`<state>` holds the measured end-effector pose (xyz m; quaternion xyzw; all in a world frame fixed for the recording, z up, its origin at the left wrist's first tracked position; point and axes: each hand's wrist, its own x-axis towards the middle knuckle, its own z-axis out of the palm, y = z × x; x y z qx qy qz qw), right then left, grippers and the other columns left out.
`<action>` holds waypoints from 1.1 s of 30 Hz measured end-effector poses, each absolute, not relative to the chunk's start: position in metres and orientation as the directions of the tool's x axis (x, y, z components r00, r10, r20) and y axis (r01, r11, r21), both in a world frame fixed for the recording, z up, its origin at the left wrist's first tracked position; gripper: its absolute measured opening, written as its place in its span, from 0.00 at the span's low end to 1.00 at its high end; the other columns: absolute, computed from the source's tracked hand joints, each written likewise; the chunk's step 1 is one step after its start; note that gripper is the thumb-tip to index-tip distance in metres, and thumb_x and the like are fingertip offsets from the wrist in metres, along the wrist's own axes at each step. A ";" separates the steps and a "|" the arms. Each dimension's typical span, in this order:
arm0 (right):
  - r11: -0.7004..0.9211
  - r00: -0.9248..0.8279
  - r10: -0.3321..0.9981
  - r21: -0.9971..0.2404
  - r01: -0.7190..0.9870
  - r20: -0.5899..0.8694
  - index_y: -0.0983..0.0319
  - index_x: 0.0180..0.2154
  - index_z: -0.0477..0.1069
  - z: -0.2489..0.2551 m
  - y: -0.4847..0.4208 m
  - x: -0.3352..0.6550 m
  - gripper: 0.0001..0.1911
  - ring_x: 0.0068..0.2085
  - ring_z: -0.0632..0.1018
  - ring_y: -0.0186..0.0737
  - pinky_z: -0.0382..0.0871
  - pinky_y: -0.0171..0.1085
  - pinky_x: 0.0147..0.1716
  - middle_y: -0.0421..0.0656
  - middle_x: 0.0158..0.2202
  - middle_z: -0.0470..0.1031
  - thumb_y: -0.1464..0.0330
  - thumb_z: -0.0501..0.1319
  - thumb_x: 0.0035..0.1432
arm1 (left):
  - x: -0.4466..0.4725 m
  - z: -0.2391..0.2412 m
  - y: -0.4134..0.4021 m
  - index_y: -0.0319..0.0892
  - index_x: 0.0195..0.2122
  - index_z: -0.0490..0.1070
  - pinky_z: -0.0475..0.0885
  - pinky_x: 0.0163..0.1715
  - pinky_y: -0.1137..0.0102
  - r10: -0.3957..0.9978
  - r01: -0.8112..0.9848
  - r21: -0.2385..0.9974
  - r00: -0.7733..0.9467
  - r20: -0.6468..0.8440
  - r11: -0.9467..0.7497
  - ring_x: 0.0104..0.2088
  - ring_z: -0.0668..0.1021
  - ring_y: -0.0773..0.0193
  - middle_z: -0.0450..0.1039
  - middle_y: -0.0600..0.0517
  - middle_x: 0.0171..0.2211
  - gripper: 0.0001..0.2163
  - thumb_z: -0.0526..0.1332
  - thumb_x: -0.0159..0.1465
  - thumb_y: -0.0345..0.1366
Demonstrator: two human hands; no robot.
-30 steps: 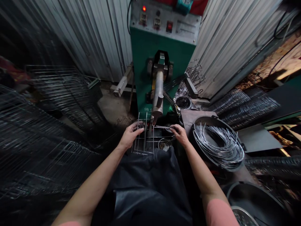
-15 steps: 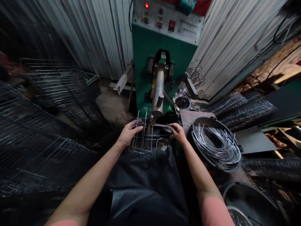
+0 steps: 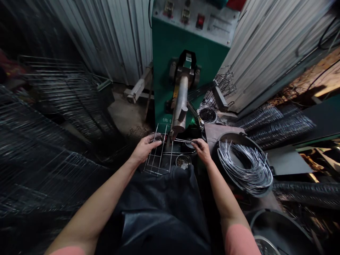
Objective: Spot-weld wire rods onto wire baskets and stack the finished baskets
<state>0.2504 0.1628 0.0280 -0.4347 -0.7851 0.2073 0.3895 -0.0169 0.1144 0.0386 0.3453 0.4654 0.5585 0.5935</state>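
Observation:
My left hand (image 3: 146, 148) is closed on the side of a small wire grid (image 3: 160, 156), thumb on top and fingers partly hidden. The grid lies tilted beneath the rounded electrode arm (image 3: 180, 106) of a green welding machine (image 3: 162, 78). Between finger and thumb, my right hand (image 3: 202, 150) pinches the end of thin metal wire (image 3: 183, 141). That wire runs left to the grid's right edge, close to the electrode tip (image 3: 174, 135). Whether the tip touches the wire cannot be made out.
Right of my arm, a round tub (image 3: 219, 161) holds curved wires (image 3: 247, 173). A second dark tub (image 3: 281, 226) stands nearer me. A small bowl (image 3: 183, 161) sits beyond my dark apron (image 3: 164, 212). Stacked wire racks (image 3: 66, 95) crowd the left; wire bundles (image 3: 284, 124) lie at right.
The view has shifted slightly, putting the machine higher and further right, with its red light out of frame. Both hands keep their grips; the grid's near end sits slightly further left.

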 end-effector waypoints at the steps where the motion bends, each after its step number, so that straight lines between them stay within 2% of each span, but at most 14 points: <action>1: 0.529 -0.318 0.849 -0.668 0.524 0.423 0.59 0.32 0.72 0.027 0.163 0.251 0.13 0.35 0.74 0.41 0.67 0.39 0.37 0.44 0.31 0.74 0.58 0.55 0.60 | -0.017 0.039 0.114 0.38 0.42 0.74 0.67 0.46 0.62 0.984 -0.340 0.930 -0.058 -0.170 0.140 0.39 0.75 0.61 0.75 0.46 0.41 0.24 0.71 0.43 0.38; 10: 0.501 -0.352 0.864 -0.690 0.523 0.360 0.59 0.32 0.73 0.029 0.168 0.255 0.14 0.35 0.74 0.41 0.68 0.39 0.37 0.44 0.32 0.74 0.57 0.56 0.59 | -0.016 0.044 0.112 0.39 0.40 0.75 0.69 0.42 0.64 0.984 -0.355 0.926 -0.067 -0.165 0.131 0.38 0.76 0.61 0.76 0.47 0.39 0.21 0.71 0.43 0.37; 20: 0.529 -0.349 0.848 -0.687 0.499 0.400 0.59 0.32 0.73 0.031 0.168 0.253 0.13 0.34 0.74 0.40 0.68 0.38 0.36 0.44 0.31 0.74 0.58 0.56 0.59 | -0.016 0.040 0.114 0.38 0.41 0.74 0.69 0.42 0.64 0.987 -0.350 0.929 -0.053 -0.151 0.123 0.36 0.76 0.62 0.76 0.47 0.37 0.23 0.71 0.43 0.38; 26: 0.538 -0.349 0.843 -0.667 0.515 0.411 0.60 0.32 0.73 0.029 0.166 0.255 0.11 0.34 0.74 0.40 0.67 0.38 0.36 0.44 0.31 0.74 0.60 0.57 0.59 | -0.018 0.040 0.114 0.38 0.43 0.73 0.70 0.39 0.65 0.979 -0.363 0.916 -0.036 -0.200 0.174 0.33 0.77 0.63 0.76 0.48 0.34 0.23 0.70 0.44 0.37; 33: 0.539 -0.318 0.842 -0.702 0.464 0.436 0.59 0.33 0.74 0.027 0.164 0.262 0.09 0.36 0.75 0.40 0.68 0.38 0.38 0.42 0.32 0.75 0.62 0.59 0.58 | -0.020 0.037 0.115 0.38 0.43 0.73 0.69 0.41 0.64 0.986 -0.352 0.924 -0.007 -0.165 0.152 0.35 0.77 0.61 0.76 0.48 0.36 0.23 0.70 0.46 0.37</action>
